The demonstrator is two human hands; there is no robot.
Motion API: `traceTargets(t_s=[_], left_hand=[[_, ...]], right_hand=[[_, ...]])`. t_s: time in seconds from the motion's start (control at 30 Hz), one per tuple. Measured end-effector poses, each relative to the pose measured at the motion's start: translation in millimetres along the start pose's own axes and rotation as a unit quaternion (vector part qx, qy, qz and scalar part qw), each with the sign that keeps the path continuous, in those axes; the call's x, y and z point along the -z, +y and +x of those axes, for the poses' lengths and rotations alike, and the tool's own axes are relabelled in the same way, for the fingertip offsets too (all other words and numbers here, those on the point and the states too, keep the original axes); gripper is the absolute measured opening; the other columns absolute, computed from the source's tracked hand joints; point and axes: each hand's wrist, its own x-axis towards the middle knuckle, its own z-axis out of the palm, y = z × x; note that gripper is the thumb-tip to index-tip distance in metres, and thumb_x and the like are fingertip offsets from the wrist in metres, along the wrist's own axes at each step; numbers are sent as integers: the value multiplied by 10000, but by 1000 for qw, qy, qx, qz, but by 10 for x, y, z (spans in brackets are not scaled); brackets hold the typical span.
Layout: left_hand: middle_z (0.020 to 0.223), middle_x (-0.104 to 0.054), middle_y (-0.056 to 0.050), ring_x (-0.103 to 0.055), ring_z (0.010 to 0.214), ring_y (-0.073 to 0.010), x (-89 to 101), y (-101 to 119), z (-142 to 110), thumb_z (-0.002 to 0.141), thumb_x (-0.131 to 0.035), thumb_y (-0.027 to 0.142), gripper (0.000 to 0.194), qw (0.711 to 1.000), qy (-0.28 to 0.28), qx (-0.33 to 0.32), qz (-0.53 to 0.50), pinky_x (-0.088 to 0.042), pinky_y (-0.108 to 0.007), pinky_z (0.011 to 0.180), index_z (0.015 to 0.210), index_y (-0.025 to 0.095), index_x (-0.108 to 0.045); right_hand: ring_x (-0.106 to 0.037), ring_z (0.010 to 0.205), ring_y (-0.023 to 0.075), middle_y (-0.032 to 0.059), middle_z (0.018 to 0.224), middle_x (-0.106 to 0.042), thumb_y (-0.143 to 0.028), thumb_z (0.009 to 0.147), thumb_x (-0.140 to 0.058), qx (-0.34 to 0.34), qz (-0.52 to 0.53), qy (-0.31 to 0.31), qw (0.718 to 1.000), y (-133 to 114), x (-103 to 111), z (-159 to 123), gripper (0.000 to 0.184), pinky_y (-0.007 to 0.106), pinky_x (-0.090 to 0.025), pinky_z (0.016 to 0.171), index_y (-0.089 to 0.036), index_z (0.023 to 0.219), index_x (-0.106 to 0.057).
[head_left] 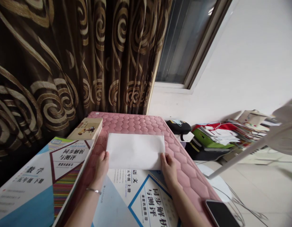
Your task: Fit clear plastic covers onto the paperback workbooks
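A blank white sheet of paper (136, 151), possibly folded, is held up between my two hands. My left hand (102, 165) pinches its left edge, thumb in front. On the opposite edge my right hand (169, 167) grips it the same way. Below the paper lies a workbook with a blue diamond outline (136, 198), its top part covered by the sheet. To the left are a maths workbook (39, 179) and, farther back, a thick tan book (88, 128) with a small cartoon figure.
Everything rests on a pink quilted surface (131, 121). A phone (221, 213) lies at its right edge. Brown patterned curtains (101, 56) hang behind. To the right stand a white fan or lamp pole (236, 151), cables, a green box (207, 138) and stacked papers.
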Motion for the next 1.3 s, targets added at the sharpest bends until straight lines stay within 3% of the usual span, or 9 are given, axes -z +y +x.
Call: traceTargets(t_s=[0.27,0.43,0.7,0.9,1.07,1.3], left_hand=[[864,-710,-100,-625,765,-195,-16,-59,28,821,-427,384,238,1000,-11,2,-5,-437,-254,626,760,196,-561],[826,-707,-75,-616,738,-192,-31,-19,23,814,-420,415,248,1000,13,8,-9,-430,-256,623,733,211,-537],[759,-698,-54,-589,654,-178,17,61,2,824,-428,448,286,1000,5,29,6,-402,-251,571,712,213,-545],[813,-685,-44,-598,748,-188,33,0,-9,800,-452,465,299,999,-15,4,-44,-437,-255,647,820,197,-583],[686,-622,-5,-556,674,-163,10,-63,-7,781,-452,429,260,999,-12,-6,-34,-410,-240,603,713,195,-542],[662,-611,-1,-530,640,-150,10,-67,-18,787,-435,388,235,1000,-6,-15,5,-379,-232,572,671,198,-510]], right_hand=[[-509,673,189,29,689,-605,-698,759,-510,2,-6,8,1000,-68,1,-25,517,294,-406,607,-186,735,-579],[-502,684,188,26,686,-602,-659,775,-523,-5,-1,3,1000,-78,18,-39,486,290,-401,613,-178,750,-590],[-529,722,201,32,721,-632,-678,744,-545,-16,20,6,1000,-75,11,-37,518,297,-422,639,-167,790,-618],[-525,701,197,33,706,-621,-714,738,-520,-15,1,15,1000,-48,5,-14,548,292,-415,633,-173,759,-605],[-530,694,202,46,721,-633,-756,723,-499,-9,-13,14,1000,-67,7,-14,588,297,-419,625,-177,762,-599],[-498,650,182,27,678,-596,-721,773,-469,-8,-35,18,999,-49,-9,-14,543,283,-390,580,-190,737,-574]])
